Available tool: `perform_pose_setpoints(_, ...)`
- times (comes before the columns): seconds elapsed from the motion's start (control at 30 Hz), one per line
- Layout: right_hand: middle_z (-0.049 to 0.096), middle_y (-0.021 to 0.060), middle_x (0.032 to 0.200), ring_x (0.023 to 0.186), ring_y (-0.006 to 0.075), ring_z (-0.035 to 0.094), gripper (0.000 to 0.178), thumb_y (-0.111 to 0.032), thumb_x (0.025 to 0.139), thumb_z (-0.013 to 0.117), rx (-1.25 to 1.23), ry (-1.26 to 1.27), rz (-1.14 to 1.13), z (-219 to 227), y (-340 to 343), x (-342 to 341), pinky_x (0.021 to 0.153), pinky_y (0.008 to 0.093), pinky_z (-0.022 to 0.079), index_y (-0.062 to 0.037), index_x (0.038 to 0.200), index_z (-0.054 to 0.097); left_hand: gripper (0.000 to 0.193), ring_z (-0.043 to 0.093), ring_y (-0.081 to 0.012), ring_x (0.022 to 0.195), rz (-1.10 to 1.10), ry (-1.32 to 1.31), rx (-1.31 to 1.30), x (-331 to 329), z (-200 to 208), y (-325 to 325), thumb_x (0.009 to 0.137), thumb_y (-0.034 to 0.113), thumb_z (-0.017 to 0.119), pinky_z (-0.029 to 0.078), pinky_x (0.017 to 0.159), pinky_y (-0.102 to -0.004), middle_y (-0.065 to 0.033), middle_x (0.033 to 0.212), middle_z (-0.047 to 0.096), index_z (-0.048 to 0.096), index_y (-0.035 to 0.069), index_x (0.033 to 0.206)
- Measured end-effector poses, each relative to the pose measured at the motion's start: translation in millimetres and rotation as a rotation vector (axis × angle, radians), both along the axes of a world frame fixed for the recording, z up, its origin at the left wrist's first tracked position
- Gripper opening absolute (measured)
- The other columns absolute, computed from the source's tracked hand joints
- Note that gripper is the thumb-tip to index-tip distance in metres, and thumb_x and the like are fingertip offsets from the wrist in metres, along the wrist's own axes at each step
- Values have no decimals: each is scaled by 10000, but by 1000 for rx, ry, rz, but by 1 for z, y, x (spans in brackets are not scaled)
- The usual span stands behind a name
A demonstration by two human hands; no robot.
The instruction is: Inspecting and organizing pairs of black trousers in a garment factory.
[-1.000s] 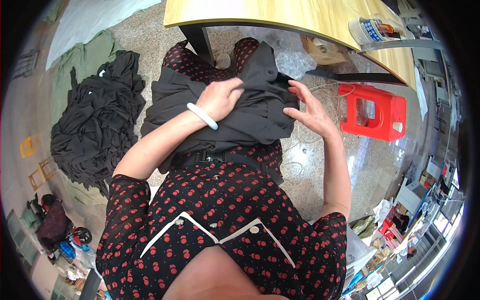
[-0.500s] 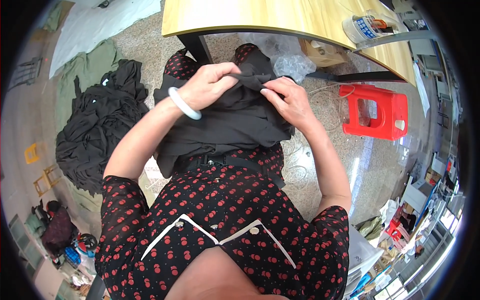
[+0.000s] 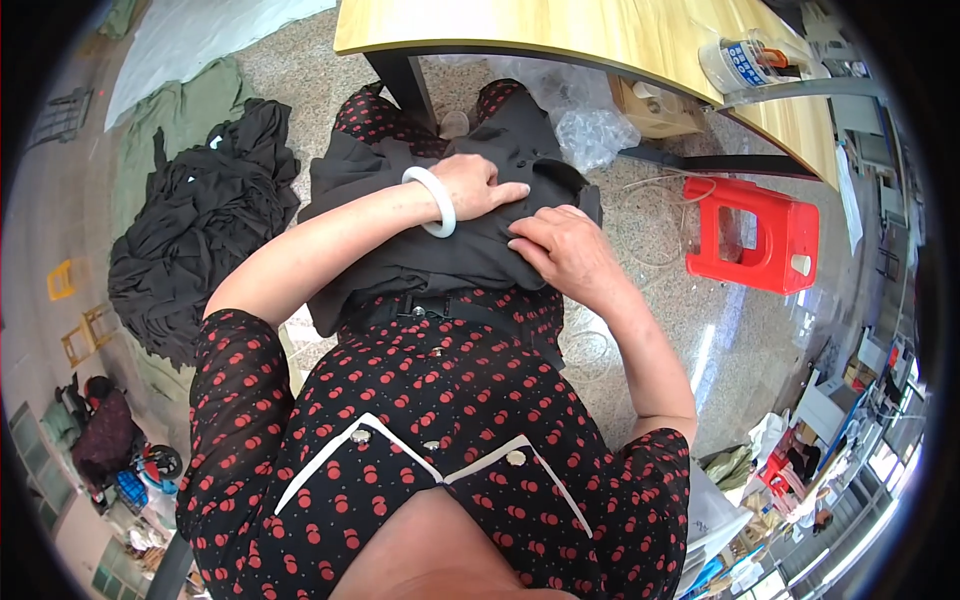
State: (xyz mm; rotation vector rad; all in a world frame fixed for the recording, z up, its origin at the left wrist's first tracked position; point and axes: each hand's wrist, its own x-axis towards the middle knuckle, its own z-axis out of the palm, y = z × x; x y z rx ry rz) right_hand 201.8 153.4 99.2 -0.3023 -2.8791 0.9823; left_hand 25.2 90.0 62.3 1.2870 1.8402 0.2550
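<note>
A black cloth garment (image 3: 400, 245) lies spread and creased over my lap. My left hand (image 3: 468, 188), with a white bangle (image 3: 434, 202) round its wrist, is closed on the upper middle of the cloth. Its thumb points right along the fabric, while the other fingers curl down and are partly hidden. Just to the right, my right hand (image 3: 572, 255) pinches the cloth between thumb and fingers. A small gap separates the two hands. Beyond them, a fold of the garment stands up at its right edge.
A heap of black garments (image 3: 200, 235) lies on green cloth (image 3: 175, 125) on the floor at left. Ahead is a wooden-topped table (image 3: 540, 28) bearing a plastic tub (image 3: 735, 65). Clear plastic (image 3: 595, 138) and a box (image 3: 655, 108) sit beneath. A red stool (image 3: 755, 235) is at right.
Both hands have come down toward me from the raised, gathered strip of cloth they held. The garment now lies flatter, and its upper right part has spread out.
</note>
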Motion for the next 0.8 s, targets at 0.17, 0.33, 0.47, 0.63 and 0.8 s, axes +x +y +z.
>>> perform_pose_setpoints(0.17,561,97,720,721,257,554,136,-130,727,618,-6,12,-9,-8,-5,4,705,334,424,-36,824,599,441,584,-272,673,131,-328,-139,8,-9,2,687,437,640,450,651,-339,-181,718,606,624,-4,696)
perform_pose_setpoints(0.33,543,106,741,743,260,551,115,-74,743,574,102,68,-34,-7,0,-3,704,341,428,-21,845,576,240,576,-276,627,232,-144,369,12,-13,-7,668,224,677,439,576,-357,-132,653,582,547,24,641)
perform_pose_setpoints(0.47,533,109,757,753,268,548,123,-47,748,548,113,81,-76,-14,5,-11,703,352,431,-14,867,559,172,483,-105,543,233,-50,563,18,-15,-15,735,148,645,403,512,-275,-63,591,522,538,14,731)
perform_pose_setpoints(0.63,526,108,755,729,277,554,116,-39,758,522,125,44,-75,-29,1,-13,647,367,450,-21,867,555,204,548,-152,590,486,-412,214,13,-29,-22,706,178,659,446,589,-301,-72,651,595,588,-8,751)
perform_pose_setpoints(0.8,533,105,768,718,274,562,103,-45,754,519,158,30,-56,-30,2,-13,625,360,458,-24,848,555,197,552,-165,588,482,-433,132,11,-31,-21,709,185,650,441,597,-302,-101,667,606,606,-7,725)
